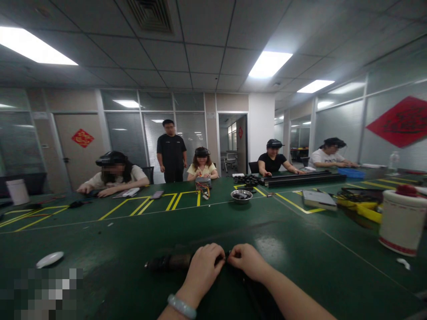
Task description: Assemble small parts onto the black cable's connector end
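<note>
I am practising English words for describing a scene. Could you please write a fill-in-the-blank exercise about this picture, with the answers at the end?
1. The left hand and the right hand meet over a dark object lying on the ____ table.
2. The left wrist wears a pale ____.
3. A metal bowl stands on the table near the ____ floor-tape lines.

Missing words: green; bracelet; yellow
</note>
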